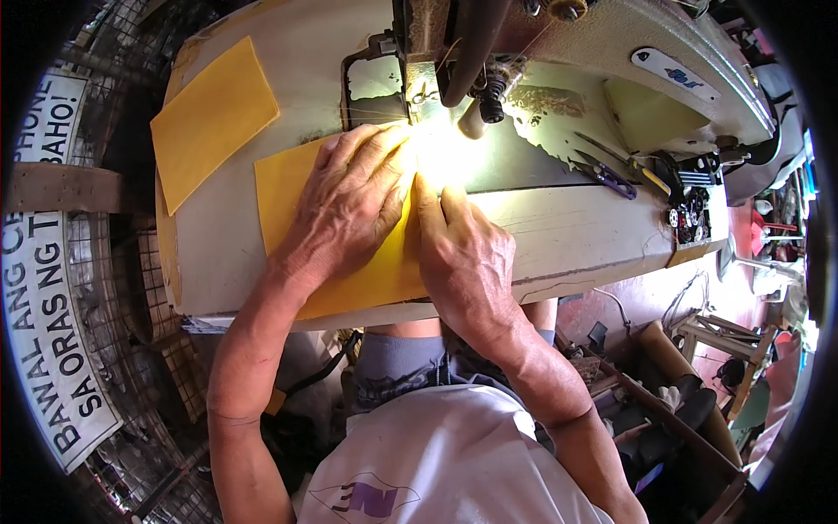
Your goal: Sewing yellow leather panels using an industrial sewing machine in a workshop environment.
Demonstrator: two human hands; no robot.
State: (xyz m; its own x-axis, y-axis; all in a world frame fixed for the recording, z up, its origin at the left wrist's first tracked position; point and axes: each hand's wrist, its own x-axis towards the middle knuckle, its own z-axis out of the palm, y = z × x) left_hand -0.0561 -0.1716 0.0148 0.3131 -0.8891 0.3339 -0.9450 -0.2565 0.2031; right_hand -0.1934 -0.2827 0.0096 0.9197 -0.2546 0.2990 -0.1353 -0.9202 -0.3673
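My left hand lies palm down on a yellow sheet under the sewing machine head, its slightly bent fingers spread toward the needle area. My right hand is at the sheet's right part, fingers bent and pressed together on it; their tips are partly lost in the bright lamp glare around the needle. A second yellow sheet lies separately on the worktable at the upper left.
Scissors and thread snips lie right of the needle, beside a black holder with bobbins. The worktable ends close to my body. A wire grille with a sign stands at the left; rolls and clutter fill the floor at the right.
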